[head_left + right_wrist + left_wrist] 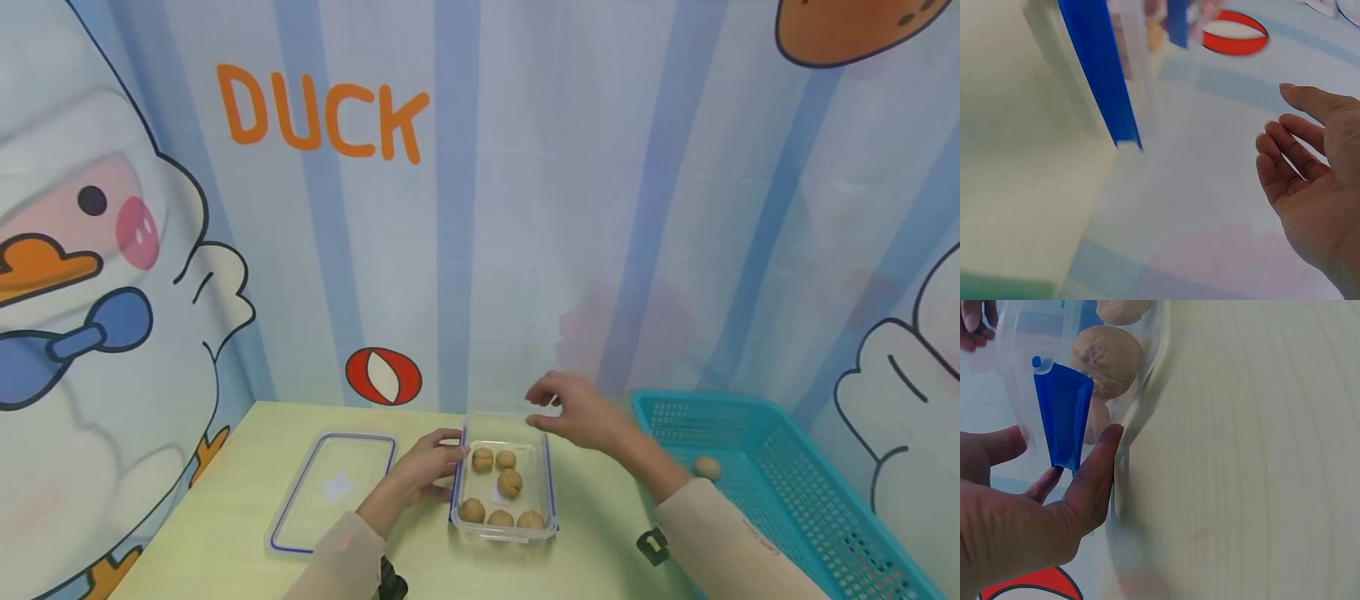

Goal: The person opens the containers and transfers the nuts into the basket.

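Observation:
A clear plastic food container [552, 500] with blue side latches stands on the table, several walnuts [510, 482] inside it. My left hand [431, 467] grips its left side. Up close, a blue latch [1063, 415] hangs down between those fingers, and one fingertip touches the wall near the base. Above the container's far right corner is my right hand [573, 410], its fingers loosely bent and nothing between them. The right wrist view shows the same right hand [1310, 162] apart from the container's blue latch [1100, 75].
Left of the container lies a clear lid with a blue seal [285, 521]. A turquoise plastic basket [832, 500] stands at the right with one walnut [707, 467] in it. Behind the table hangs a striped cloth [525, 208] with duck drawings.

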{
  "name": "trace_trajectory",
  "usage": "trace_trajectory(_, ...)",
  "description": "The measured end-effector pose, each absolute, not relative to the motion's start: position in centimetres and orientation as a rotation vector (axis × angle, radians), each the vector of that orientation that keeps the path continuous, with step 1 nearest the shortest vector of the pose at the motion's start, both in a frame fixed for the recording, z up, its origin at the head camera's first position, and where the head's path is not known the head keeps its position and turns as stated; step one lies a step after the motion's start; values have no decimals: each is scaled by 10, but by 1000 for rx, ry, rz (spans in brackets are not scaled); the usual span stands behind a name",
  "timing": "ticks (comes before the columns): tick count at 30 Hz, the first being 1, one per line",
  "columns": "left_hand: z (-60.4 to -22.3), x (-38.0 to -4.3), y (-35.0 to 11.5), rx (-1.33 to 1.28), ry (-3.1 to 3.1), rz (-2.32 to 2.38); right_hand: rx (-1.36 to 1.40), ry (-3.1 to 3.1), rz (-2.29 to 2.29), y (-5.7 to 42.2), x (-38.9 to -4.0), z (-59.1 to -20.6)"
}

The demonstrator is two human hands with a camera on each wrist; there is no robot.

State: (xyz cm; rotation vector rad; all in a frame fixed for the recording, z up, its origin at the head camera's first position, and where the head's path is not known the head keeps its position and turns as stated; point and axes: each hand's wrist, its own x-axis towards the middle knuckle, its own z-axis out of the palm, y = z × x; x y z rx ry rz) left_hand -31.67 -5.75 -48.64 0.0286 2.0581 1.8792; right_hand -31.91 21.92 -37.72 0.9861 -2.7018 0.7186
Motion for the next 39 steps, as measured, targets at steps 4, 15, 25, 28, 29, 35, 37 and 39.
trace_trajectory(4,-486,-317,-57,26,2062,1879,1056,-2726,684,196,-328,-398)
trace_trajectory(15,-488,-317,-59,36,2050,1885,1027,-2871,729,158,-351,-457)
trace_trajectory(25,-491,-317,-64,71,1991,1894,1029,-2897,551,146,-353,-478)
trace_trajectory(28,-490,-318,-64,72,1964,1896,1032,-2902,505,146,-352,-478)
trace_trajectory(29,-490,-318,-64,66,1963,1896,1033,-2903,497,146,-352,-478)
trace_trajectory(35,-486,-316,-64,43,1982,1898,1010,-2922,498,144,-352,-476)
trace_trajectory(37,-486,-315,-64,45,1983,1899,1009,-2926,527,145,-352,-472)
trace_trajectory(39,-486,-316,-64,43,1984,1901,1017,-2925,556,147,-353,-465)
